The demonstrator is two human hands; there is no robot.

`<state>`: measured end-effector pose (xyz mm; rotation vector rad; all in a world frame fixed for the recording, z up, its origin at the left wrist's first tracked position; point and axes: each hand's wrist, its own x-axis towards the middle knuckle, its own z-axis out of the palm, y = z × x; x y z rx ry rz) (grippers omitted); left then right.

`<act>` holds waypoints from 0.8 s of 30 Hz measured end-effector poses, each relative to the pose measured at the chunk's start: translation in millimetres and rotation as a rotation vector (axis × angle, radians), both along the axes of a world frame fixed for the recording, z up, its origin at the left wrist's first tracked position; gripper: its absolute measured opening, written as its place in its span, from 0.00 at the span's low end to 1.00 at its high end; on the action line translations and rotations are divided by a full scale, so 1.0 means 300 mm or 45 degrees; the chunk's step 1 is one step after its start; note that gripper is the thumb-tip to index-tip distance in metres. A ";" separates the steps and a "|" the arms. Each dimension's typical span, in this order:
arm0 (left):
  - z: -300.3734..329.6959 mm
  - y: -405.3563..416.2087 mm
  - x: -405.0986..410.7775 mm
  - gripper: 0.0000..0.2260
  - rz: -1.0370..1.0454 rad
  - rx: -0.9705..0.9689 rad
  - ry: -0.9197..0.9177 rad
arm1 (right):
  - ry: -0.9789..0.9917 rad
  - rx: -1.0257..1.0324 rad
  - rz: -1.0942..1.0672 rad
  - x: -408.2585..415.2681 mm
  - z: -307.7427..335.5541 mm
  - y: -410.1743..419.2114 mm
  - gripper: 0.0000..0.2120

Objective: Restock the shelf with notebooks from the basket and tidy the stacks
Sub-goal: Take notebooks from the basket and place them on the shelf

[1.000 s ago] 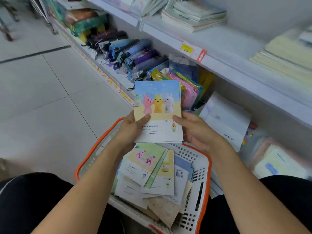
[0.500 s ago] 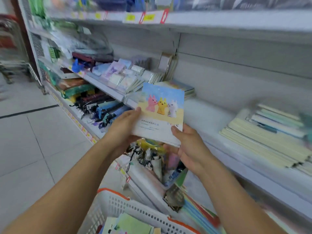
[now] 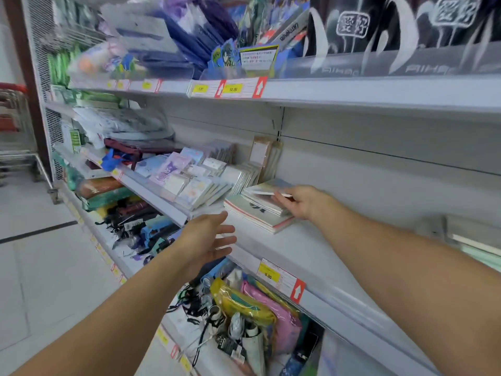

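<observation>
While the right hand pinches the top notebook onto the stack at frame centre, long axis toward the shelf back, left hand hovers slack-fingered lower left, farther off

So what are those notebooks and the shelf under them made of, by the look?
The notebooks look like paper with thin matte card covers: the edges show layered sheets. The shelf looks like painted metal, smooth pale grey with a faint sheen, though coated board cannot be ruled out.
</observation>
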<state>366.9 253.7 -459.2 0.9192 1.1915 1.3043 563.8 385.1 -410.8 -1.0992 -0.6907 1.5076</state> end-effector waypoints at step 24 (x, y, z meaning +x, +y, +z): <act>-0.191 -0.097 -0.021 0.06 0.118 0.127 0.496 | -1.581 0.700 -0.439 -0.006 -0.108 -0.185 0.22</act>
